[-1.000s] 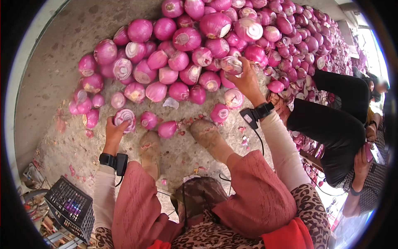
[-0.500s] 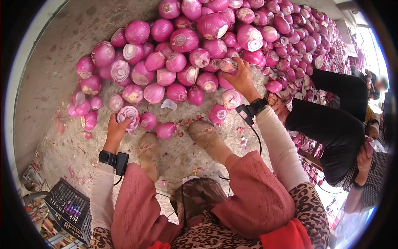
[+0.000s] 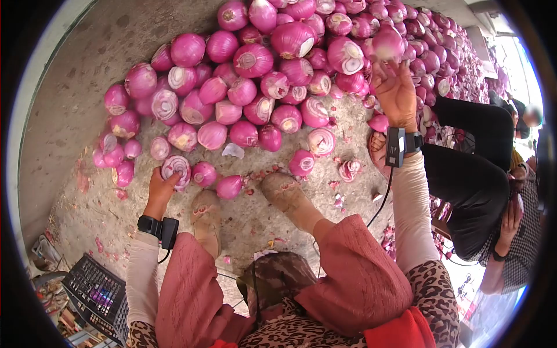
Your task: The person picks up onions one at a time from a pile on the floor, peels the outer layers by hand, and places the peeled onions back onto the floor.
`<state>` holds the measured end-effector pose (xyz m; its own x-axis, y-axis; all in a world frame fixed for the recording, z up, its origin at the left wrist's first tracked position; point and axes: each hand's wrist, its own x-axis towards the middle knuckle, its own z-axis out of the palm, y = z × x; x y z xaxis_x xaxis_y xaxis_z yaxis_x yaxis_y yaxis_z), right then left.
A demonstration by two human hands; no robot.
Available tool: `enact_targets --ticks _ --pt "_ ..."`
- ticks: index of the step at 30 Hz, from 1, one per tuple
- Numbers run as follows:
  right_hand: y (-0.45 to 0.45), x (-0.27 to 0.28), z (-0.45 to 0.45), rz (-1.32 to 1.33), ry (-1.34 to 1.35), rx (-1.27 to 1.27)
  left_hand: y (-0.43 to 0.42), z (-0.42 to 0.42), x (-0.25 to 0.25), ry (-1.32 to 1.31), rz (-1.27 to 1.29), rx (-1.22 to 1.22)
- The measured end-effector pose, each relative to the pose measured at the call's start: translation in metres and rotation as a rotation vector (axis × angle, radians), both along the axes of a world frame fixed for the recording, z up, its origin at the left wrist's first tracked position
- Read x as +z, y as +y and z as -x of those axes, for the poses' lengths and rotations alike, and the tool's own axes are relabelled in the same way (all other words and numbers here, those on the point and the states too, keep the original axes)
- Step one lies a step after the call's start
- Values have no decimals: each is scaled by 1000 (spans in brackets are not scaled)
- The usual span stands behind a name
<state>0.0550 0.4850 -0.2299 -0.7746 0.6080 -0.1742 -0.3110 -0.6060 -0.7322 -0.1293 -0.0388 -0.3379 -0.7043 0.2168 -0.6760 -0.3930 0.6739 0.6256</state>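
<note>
Onions point(image 3: 253, 61) lie heaped across the far side, running to the far right. Your left hand point(image 3: 161, 188) grips a cut onion point(image 3: 177, 170); your right hand point(image 3: 399, 95) is loosely spread, palm up, a blurred onion point(image 3: 387, 42) just beyond its fingertips, though you cannot tell whether they touch. Two loose onions point(image 3: 229, 187) sit right of your left hand, near your shoes point(image 3: 284, 194). A co-worker's black-clad leg point(image 3: 464, 174) crowds the right side; a black crate point(image 3: 93, 287) stands near left. Skin scraps point(image 3: 98, 242) litter the rough grey floor point(image 3: 246, 217).
</note>
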Motion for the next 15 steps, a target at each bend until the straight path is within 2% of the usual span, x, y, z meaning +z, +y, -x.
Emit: enact_targets --ticks 1,3,4,5,7,11,13,15 --pt "-1 1 3 -4 0 -2 -1 1 -2 11 7 -5" --pt "-9 0 13 -282 -228 -49 -3 2 -6 34 -6 -29" --pt "-19 -10 13 -707 -548 20 -7 2 -11 55 -15 -49" --pt "-23 -25 17 -706 -546 20 -11 3 -18 57 -13 -49" --pt "-27 -50 29 -1500 -920 -141 -18 4 -29 121 -37 -109" --pt "-23 -53 57 -1540 -1003 -128 -7 3 -18 117 -12 -45" --pt "-17 -57 72 -1499 -1193 -81 -3 1 -12 125 15 -59" --pt "-9 -60 79 -1437 -1174 -88 -2 2 -12 144 24 -75"
